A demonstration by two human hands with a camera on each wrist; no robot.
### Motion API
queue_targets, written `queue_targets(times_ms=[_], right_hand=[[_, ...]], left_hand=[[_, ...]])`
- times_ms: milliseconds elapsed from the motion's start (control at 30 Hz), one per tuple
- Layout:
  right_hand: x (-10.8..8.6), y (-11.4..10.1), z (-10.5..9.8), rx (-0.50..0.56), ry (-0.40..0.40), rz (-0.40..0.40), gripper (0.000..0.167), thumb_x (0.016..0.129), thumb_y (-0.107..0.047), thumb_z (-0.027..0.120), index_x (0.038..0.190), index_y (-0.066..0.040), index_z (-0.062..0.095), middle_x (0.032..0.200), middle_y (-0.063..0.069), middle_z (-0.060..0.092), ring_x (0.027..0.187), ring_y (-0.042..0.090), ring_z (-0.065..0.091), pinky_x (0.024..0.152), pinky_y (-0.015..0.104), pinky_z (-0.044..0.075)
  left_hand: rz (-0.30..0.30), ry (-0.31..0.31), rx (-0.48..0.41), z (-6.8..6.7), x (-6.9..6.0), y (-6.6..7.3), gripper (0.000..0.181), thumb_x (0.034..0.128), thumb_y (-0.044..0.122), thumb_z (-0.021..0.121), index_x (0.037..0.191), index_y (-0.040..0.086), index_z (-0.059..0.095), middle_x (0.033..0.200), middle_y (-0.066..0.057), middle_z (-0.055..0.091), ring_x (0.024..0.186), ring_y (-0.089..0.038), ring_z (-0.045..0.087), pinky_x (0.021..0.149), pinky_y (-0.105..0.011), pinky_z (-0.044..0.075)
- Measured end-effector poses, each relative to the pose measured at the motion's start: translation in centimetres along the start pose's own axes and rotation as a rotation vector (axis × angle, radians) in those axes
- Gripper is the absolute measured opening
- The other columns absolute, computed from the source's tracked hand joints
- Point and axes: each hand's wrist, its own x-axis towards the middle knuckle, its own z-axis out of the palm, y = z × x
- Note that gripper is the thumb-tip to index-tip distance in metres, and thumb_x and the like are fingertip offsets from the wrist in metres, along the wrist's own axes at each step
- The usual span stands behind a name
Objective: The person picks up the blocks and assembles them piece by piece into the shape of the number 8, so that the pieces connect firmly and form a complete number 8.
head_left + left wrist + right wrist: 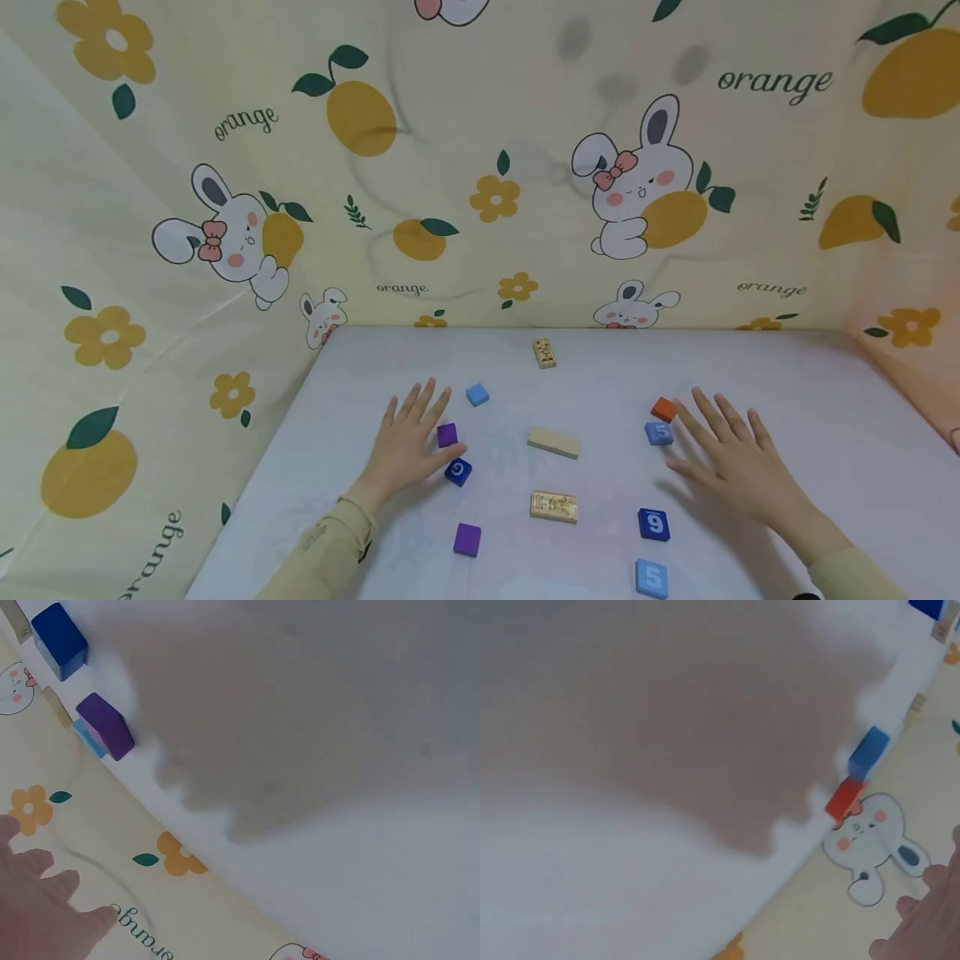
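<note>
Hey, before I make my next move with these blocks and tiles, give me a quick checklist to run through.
1. Left hand free: ok, fingers spread, holding nothing.
2. Right hand free: ok, fingers spread, holding nothing.
3. Printed tile showing its picture: ok, the printed face is up.
4. Cream tile showing a picture: not ok, its upper face looks blank.
5. Front light-blue block readable: ok, a 5 shows on top.
6. Orange block apart from the blue 5 block beside it: cannot tell, they sit too close to see whether they touch.
</note>
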Motion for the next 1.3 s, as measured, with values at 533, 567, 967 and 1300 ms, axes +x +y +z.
queue_targets(times_ms=[533,567,967,1300], right_hand=[[4.1,-4.6,0.0,0.218,-0.075,-0.007,0.051,0.087,-0.039,0.062,0.126,-0.007,0.056,0.132,0.022,0.051,0.117,0.044,0.051,0.092,0.060,0.041],[4.3,-4.9,0.1,0.237,-0.094,-0.002,0.050,0.087,-0.038,0.061,0.126,-0.007,0.057,0.130,0.021,0.054,0.116,0.042,0.052,0.091,0.059,0.042],[7.2,-8.1,2.2,0.423,-0.318,0.070,0.032,0.087,-0.029,0.064,0.113,-0.009,0.064,0.082,-0.003,0.062,0.067,0.008,0.051,0.060,0.024,0.044],[7.7,-9.4,3.5,0.488,-0.342,0.131,0.026,0.083,-0.027,0.069,0.105,-0.013,0.064,0.078,-0.003,0.060,0.067,0.011,0.050,0.061,0.026,0.042]], left_hand=[[0.219,0.186,-0.102,0.7,3.1,5.2,0.052,0.0842,0.043,0.064,0.124,0.010,0.057,0.119,-0.005,0.065,0.104,-0.021,0.064,0.083,-0.034,0.053],[0.221,0.167,-0.106,0.8,3.2,5.5,0.050,0.0847,0.042,0.064,0.124,0.011,0.058,0.117,-0.003,0.066,0.103,-0.019,0.064,0.082,-0.033,0.053],[0.211,-0.093,-0.211,2.8,4.9,7.9,0.034,0.0875,0.031,0.063,0.117,0.015,0.063,0.114,0.000,0.067,0.102,-0.015,0.064,0.085,-0.029,0.051],[0.183,-0.169,-0.223,4.4,5.8,8.9,0.026,0.0872,0.026,0.063,0.110,0.016,0.067,0.102,0.003,0.068,0.090,-0.010,0.063,0.081,-0.022,0.050]])
